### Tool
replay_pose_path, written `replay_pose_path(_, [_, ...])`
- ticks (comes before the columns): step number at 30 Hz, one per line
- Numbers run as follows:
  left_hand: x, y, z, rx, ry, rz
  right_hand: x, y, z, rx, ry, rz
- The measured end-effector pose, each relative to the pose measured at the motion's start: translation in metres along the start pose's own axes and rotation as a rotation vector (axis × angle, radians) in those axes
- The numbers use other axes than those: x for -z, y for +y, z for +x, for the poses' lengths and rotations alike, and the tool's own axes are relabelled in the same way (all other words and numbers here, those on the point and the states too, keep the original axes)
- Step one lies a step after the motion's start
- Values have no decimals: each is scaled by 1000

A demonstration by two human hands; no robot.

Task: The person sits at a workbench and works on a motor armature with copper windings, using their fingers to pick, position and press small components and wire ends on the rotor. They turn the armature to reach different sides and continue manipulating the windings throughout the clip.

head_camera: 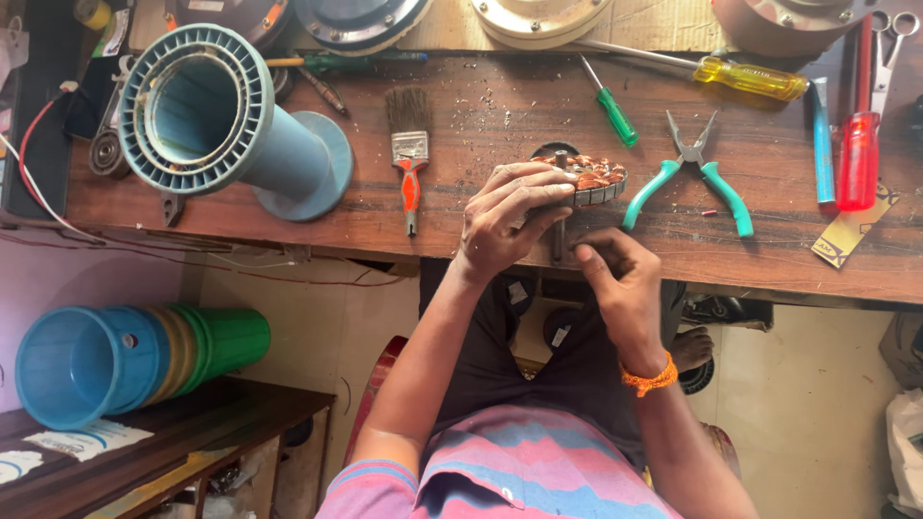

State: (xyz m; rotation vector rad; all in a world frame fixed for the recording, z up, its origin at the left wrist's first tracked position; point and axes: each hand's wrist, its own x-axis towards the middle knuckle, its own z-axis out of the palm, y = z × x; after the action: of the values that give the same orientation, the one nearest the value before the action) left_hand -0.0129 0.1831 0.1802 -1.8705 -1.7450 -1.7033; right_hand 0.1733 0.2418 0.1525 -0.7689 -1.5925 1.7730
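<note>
A round motor stator with copper windings lies on the wooden workbench near its front edge. My left hand rests over its left side, fingers curled on it. My right hand, with an orange thread at the wrist, is just below the stator at the bench edge, fingertips pinched together near a dark shaft; whether they grip anything is hidden.
On the bench: green-handled pliers, a green screwdriver, a yellow screwdriver, a red screwdriver, a paintbrush, a blue ribbed housing. Stacked plastic buckets lie on a lower table at left.
</note>
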Motion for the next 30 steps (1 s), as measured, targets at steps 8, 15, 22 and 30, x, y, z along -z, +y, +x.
replay_pose_path(8, [3, -8, 3, -69, -20, -18, 28, -33, 4, -21, -5, -163])
replay_pose_path(15, [1, -13, -4, -73, -38, 24, 30, -46, 9, 105, -59, -297])
replay_pose_path(22, [-9, -16, -10, -68, 32, -1, 26, -82, 35, 153, -121, -423])
replay_pose_path(30, [-9, -16, -14, -38, 47, -32, 18, -87, 80, 350, -174, -554])
